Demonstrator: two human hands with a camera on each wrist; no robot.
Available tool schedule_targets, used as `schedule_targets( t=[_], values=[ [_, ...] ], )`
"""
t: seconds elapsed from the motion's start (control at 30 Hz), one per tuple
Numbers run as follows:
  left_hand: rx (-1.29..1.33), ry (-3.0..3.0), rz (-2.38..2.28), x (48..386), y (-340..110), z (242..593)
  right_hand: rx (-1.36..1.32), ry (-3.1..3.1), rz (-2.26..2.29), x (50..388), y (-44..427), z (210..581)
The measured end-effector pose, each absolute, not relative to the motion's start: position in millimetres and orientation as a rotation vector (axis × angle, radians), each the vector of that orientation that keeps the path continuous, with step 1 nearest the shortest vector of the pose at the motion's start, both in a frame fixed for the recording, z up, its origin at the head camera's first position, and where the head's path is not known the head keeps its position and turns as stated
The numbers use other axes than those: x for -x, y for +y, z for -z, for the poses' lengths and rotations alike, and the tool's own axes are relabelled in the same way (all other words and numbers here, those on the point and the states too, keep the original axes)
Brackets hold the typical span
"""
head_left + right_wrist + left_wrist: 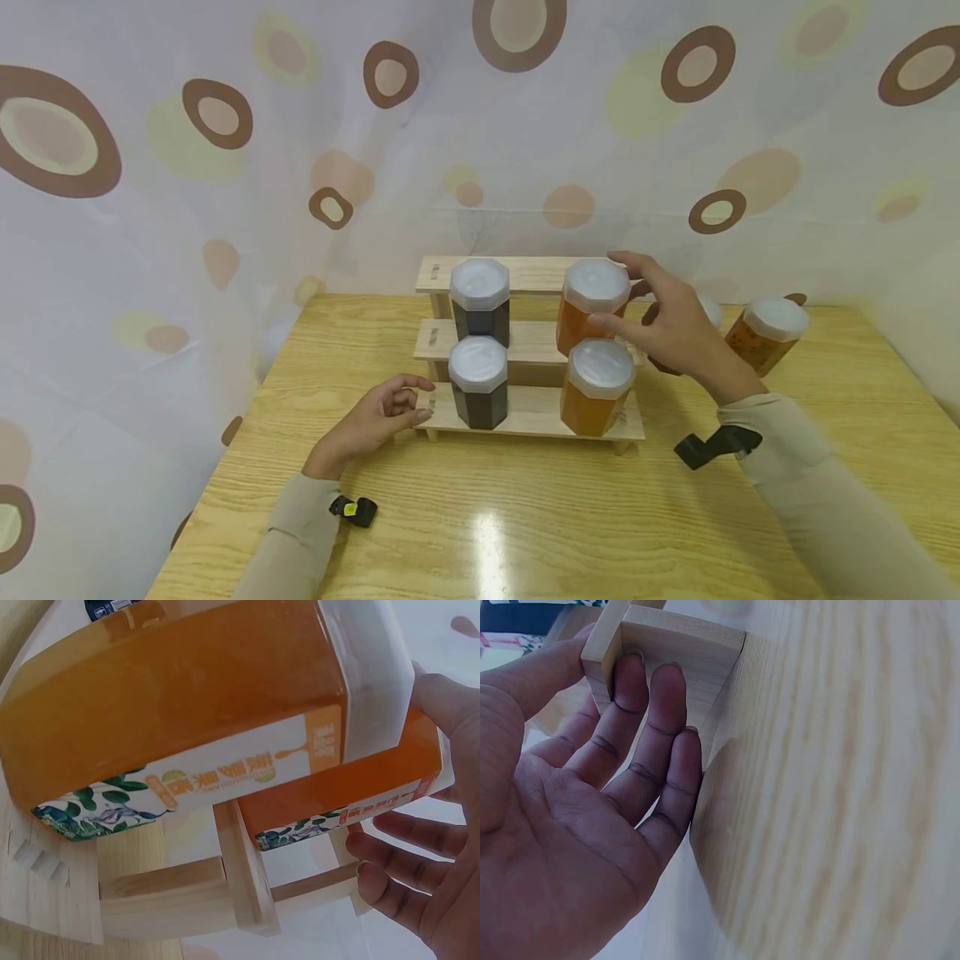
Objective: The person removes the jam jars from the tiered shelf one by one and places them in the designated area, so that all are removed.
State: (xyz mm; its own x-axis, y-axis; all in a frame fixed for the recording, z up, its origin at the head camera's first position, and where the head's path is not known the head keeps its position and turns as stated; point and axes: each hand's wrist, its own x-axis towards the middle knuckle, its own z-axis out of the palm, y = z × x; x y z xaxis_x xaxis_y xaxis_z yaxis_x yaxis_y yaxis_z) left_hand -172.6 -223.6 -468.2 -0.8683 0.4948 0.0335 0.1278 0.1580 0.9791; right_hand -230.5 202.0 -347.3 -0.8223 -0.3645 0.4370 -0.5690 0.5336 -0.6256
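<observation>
Upper amber jar [572, 327] stood near the right edge of the pale wooden stand's [536, 335] middle step, long axis vertical, whitish octagonal lid [597, 280] upward, faceted walls see-through. My right hand [675, 327] gripped it, thumb in front, forefinger behind; my left hand [373, 421] pinched the bottom step's [534, 410] left end.

Rack [534, 403] matt wood; lids [480, 283] translucent plastic; tabletop [420, 533] glossy.
</observation>
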Motion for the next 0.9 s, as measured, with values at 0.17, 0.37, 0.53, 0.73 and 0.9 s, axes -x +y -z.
schedule_targets(
  t=[0.17,0.37,0.53,0.73,0.9],
  values=[
    [-0.589,2.145,-1.765,171.9,-223.6,468.1,-0.787,-2.518,-1.165,230.8,197.4,348.3],
    [-0.578,2.144,-1.763,172.0,-223.2,466.1,-0.812,-2.48,-1.122,233.3,192.2,349.5],
    [-0.575,2.156,-1.75,172.8,-223.8,466.1,-0.793,-2.483,-1.083,232.4,187.3,347.5],
    [-0.594,2.147,-1.76,173.0,-224.0,467.1,-0.779,-2.456,-1.007,231.6,182.5,345.4],
    [-0.599,2.135,-1.776,172.9,-223.9,468.4,-0.78,-2.437,-0.96,230.3,180.3,344.1]
  ],
)
